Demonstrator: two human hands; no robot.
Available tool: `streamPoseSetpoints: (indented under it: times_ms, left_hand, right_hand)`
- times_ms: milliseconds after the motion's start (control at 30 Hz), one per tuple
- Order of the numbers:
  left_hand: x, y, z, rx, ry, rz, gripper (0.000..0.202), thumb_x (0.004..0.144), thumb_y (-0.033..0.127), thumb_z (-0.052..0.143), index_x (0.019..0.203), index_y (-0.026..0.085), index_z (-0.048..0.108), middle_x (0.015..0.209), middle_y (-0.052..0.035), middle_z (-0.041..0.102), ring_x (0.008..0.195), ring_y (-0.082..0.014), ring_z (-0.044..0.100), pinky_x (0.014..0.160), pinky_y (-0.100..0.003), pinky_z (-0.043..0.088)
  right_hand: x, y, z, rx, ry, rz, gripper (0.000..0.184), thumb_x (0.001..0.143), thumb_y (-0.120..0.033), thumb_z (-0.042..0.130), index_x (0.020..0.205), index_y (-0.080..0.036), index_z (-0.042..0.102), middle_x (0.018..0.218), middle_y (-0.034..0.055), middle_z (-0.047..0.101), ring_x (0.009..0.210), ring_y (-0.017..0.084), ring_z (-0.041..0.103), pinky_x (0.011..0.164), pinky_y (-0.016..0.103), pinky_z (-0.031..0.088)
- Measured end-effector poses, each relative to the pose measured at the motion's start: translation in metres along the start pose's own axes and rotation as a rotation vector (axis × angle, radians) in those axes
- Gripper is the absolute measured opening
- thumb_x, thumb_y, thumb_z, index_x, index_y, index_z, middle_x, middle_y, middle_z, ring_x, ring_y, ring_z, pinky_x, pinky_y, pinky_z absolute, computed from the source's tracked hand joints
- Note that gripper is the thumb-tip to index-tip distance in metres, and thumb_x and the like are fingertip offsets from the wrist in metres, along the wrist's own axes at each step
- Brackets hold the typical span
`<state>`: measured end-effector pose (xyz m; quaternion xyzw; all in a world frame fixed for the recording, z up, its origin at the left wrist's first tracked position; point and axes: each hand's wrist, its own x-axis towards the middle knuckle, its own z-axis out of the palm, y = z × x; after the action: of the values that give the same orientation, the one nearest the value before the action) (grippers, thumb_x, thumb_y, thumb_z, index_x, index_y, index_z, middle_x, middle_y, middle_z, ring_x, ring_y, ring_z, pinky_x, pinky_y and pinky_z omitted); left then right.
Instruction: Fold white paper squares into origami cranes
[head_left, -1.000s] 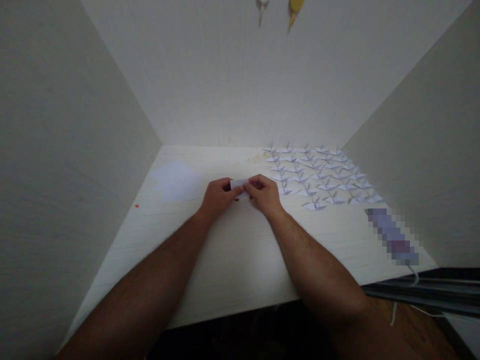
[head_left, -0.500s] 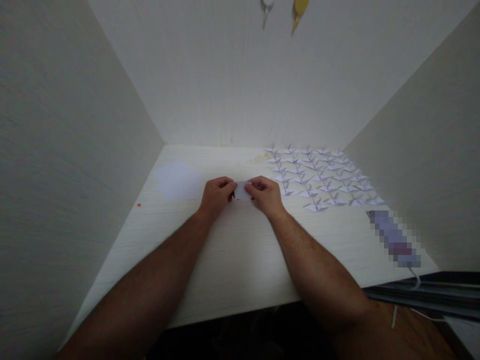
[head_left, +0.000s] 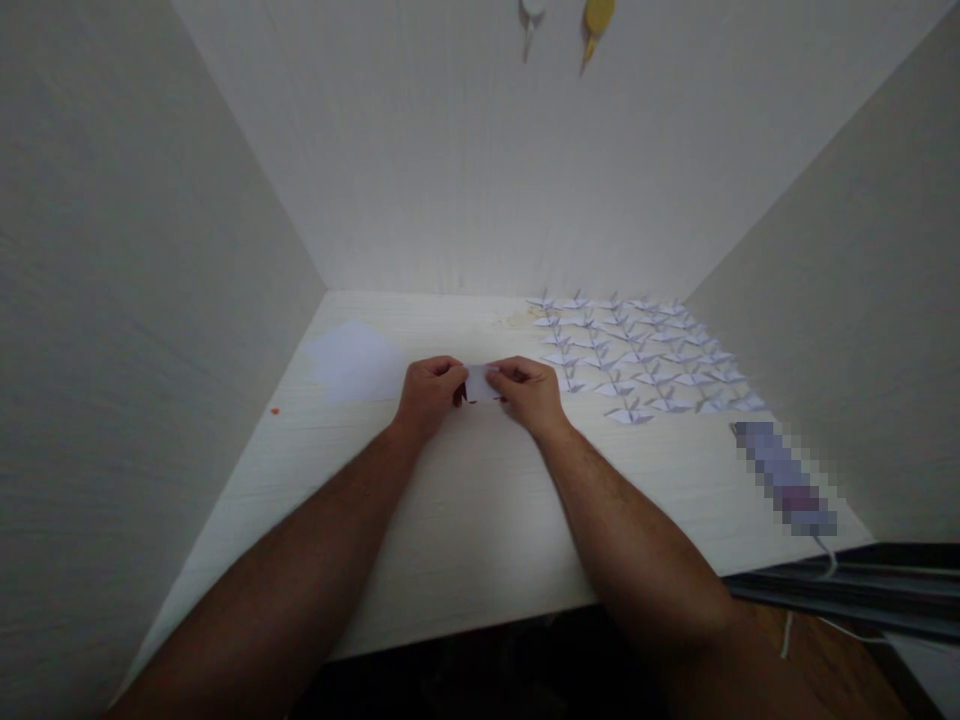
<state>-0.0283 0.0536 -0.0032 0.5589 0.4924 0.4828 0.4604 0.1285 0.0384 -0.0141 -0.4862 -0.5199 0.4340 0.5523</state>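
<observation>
A small piece of white paper (head_left: 478, 384) is held up between my two hands above the white table. My left hand (head_left: 433, 390) pinches its left edge between thumb and fingers. On the right edge, my right hand (head_left: 529, 388) grips it the same way, thumb on the near face. Fingertips show below the paper's lower edge; the rest of the fingers are hidden behind it. Several folded white paper cranes (head_left: 637, 355) stand in rows just right of my right hand. To the left of my left hand lie loose white sheets (head_left: 360, 360).
The white table (head_left: 480, 540) is enclosed by walls at the back and both sides. A blurred-out flat object (head_left: 784, 480) with a white cable lies at the right. A tiny orange bit (head_left: 275, 411) is near the left edge. White and yellow hooks (head_left: 598, 20) hang on the back wall.
Both hands stay pinched on the paper. Slightly more of the paper shows between them, and the whole view has shifted a little.
</observation>
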Motion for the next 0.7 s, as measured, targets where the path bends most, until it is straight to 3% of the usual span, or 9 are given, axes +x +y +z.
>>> streamPoseSetpoints:
  times_ms: [433,700]
  left_hand:
    - [0.0013,-0.0029,-0.0015,0.006,0.033,0.007,0.020,0.070,0.022,0.057,0.051,0.018,0.057,0.042,0.0018,0.052,0.039,-0.0103,0.046,0.040,-0.022,0.033]
    - [0.0036,-0.0060,0.0001,-0.124,0.018,-0.054,0.016,0.067,0.023,0.058,0.052,0.018,0.056,0.043,0.0020,0.050,0.039,-0.0107,0.046,0.038,-0.023,0.034]
  right_hand:
    - [-0.0040,-0.0025,0.0016,0.029,-0.048,-0.009,0.021,0.069,-0.035,0.073,0.085,-0.022,0.075,0.062,-0.0020,0.066,0.052,0.012,0.060,0.050,0.026,0.051]
    - [-0.0045,-0.0023,0.0029,0.061,-0.074,-0.008,0.009,0.067,-0.026,0.070,0.075,-0.021,0.072,0.059,-0.0020,0.066,0.051,0.013,0.061,0.049,0.025,0.049]
